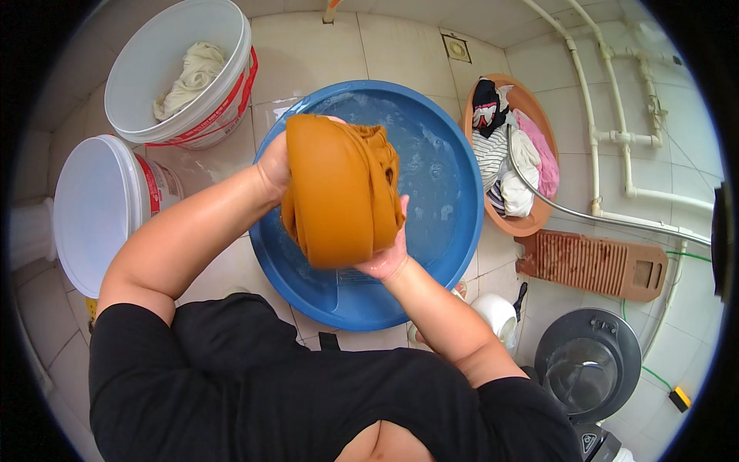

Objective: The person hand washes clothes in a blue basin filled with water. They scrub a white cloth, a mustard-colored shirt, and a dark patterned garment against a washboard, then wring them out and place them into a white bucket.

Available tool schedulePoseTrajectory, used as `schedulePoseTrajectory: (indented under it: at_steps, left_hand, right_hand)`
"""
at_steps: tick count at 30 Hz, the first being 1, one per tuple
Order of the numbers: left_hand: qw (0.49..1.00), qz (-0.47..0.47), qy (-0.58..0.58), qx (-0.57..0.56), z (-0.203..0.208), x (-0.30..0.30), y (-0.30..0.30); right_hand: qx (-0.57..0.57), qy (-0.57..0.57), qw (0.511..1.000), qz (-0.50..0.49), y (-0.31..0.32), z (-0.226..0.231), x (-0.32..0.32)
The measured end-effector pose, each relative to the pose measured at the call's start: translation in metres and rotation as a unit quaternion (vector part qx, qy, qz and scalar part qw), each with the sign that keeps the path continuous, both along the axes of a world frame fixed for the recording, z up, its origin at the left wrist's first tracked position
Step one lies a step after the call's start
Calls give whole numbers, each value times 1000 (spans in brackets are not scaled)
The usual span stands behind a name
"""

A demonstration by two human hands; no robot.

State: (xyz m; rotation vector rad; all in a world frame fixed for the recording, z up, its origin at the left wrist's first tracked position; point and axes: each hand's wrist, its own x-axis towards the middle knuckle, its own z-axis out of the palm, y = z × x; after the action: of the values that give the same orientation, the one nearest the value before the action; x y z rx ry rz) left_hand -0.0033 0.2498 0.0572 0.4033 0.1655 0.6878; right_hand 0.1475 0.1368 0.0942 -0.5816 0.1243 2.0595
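Wringing best done low over the blue basin [454,231], with left hand [275,165] and right hand [387,258], fingers clamped on opposite ends of the orange cloth [339,189], twisting oppositely so drips fall into the soapy water.

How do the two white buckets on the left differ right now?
The upper white bucket stands open with a twisted pale cloth inside; the lower white bucket is covered by a white lid. The upper one shows a red handle along its side; on the lower one only a red label patch shows. Both are white plastic, standing on the tiled floor beside the blue basin.
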Motion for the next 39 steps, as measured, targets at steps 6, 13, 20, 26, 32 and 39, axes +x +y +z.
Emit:
schedulePoseTrajectory:
  at_steps: [6, 13, 20, 26, 32, 39]
  left_hand:
    - [963, 141, 180, 144, 20, 6, -13]
    - [972, 127, 168, -108, -4, 6, -13]
    - [954, 59, 238, -175, 24, 36, -22]
    - [961, 9, 164, -223, -3, 42, -34]
    - [939, -11, 274, -210, 24, 32, -44]
    - [941, -12, 307, -141, 2, 25, -49]
  right_hand:
    - [-21, -107, 992, -66, 17, 4, 9]
    - [139, -428, 884, -129, 32, 16, 47]
    - [402, -728, 551, -74, 31, 56, 48]
    - [589, -704, 396, 2, 36, 73, 39]
    - [634, -692, 341, 48, 31, 78, 20]
    - [634, -698, 329, 50, 20, 64, 11]
